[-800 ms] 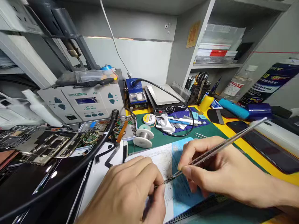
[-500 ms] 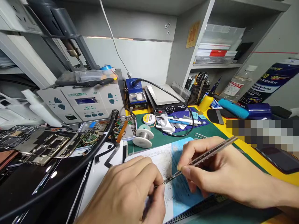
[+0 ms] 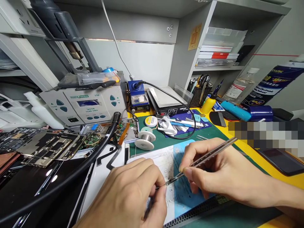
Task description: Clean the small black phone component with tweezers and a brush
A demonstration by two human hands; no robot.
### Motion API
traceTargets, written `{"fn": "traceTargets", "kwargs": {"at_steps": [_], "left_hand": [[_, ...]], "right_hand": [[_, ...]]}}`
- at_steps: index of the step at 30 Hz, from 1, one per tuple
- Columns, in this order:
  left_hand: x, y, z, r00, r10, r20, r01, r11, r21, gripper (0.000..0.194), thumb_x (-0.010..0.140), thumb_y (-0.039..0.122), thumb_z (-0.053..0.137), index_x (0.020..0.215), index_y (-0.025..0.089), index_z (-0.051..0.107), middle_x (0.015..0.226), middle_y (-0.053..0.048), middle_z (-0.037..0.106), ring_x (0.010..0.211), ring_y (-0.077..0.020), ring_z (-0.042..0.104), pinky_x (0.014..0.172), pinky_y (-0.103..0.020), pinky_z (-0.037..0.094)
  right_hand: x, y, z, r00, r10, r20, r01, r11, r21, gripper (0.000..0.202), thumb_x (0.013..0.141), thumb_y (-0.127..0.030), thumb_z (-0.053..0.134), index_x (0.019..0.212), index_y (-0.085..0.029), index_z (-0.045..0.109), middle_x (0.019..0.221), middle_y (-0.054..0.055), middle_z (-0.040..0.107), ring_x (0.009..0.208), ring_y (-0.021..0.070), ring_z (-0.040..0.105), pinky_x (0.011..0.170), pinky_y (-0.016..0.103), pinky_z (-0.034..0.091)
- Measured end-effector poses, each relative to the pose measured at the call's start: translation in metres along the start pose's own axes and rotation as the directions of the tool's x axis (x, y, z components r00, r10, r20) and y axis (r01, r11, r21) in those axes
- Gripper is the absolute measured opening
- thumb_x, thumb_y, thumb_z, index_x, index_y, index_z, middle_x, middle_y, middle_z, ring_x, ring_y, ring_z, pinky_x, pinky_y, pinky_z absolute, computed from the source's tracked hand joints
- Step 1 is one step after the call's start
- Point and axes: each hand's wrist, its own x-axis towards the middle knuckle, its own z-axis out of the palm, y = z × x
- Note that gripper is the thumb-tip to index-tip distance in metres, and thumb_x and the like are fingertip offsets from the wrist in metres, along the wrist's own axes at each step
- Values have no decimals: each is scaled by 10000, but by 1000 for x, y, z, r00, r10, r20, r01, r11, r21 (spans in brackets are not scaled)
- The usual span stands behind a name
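Note:
My left hand [image 3: 133, 190] is closed, its thumb and index finger pinching a small dark metallic part [image 3: 169, 181]. My right hand [image 3: 213, 171] is closed around metal tweezers [image 3: 213, 152], which slant down to the left. The tweezers' tips are at the small part; whether they grip it is too small to tell. Both hands are over a white and blue sheet [image 3: 180, 152] on the green mat [image 3: 163, 140]. What lies beneath my left palm is hidden.
A thick black hose [image 3: 95, 156] crosses the left side over phone parts and circuit boards [image 3: 47, 152]. Behind the sheet stand a solder spool [image 3: 145, 138], a soldering station [image 3: 139, 98] and a flat-topped device [image 3: 166, 98]. A phone [image 3: 281, 160] lies right.
The tweezers' tips and my right hand have shifted very slightly left and up. My left hand keeps its pinch. The view has shifted slightly.

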Motion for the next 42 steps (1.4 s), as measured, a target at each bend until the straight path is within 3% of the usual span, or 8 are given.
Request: {"fn": "traceTargets", "kwargs": {"at_steps": [17,18,19,21,22,25,37,42], "left_hand": [[-3,-2,0,999,-24,21,24,1000,-12,230,950,85,528,798,238,606,771,54,665,724,-119,660,664,-247,500],[-3,-3,1,1000,19,-13,-20,999,-32,220,932,92,536,780,240,594,747,58,652,693,-115,642,638,-245,487],[-3,-3,1,999,-30,37,30,1000,-7,223,944,88,534,798,238,612,784,49,677,740,-122,672,662,-243,505],[-4,-2,0,999,21,-39,-22,999,-30,219,927,90,524,794,242,610,750,59,665,680,-110,647,625,-236,488],[-4,-2,0,1000,-20,11,20,1000,-16,214,934,83,537,815,240,621,786,54,685,732,-117,674,663,-236,508],[-4,-1,-2,1000,-14,16,14,1000,-12,222,934,76,525,808,236,615,764,54,670,715,-114,666,659,-234,505],[-1,2,-2,1000,-25,-4,25,1000,-3,239,942,68,516,796,236,603,776,50,679,723,-116,667,646,-235,496],[-1,1,-1,1000,-26,-8,26,999,-27,235,937,61,529,795,236,597,752,60,659,708,-105,655,650,-227,488]], "right_hand": [[-1,-1,4,999,-32,-30,33,999,15,36,691,-190,720,693,-224,706,564,-30,687,481,120,540,441,213,449],[0,-1,4,999,-37,-34,37,999,16,41,698,-185,725,697,-222,708,566,-31,688,482,119,543,442,211,450],[0,-1,5,999,-40,-32,41,999,16,45,702,-180,728,699,-221,709,569,-32,689,482,117,544,442,208,448],[0,0,5,998,-47,-30,47,999,14,55,704,-173,730,695,-221,704,574,-31,690,487,114,543,445,204,444],[0,0,5,998,-49,-27,50,999,15,59,704,-174,733,690,-221,700,574,-31,689,490,114,543,448,203,446],[-1,1,4,998,-51,-36,52,998,20,59,714,-203,753,689,-223,703,566,-29,677,489,118,538,444,207,453],[0,0,4,998,-53,-43,55,998,39,132,716,-206,839,691,-219,711,567,-18,698,493,123,557,440,193,471],[0,1,0,999,3,-38,2,990,140,211,718,-263,927,740,-215,723,557,-20,724,461,117,577,445,188,532]]}}
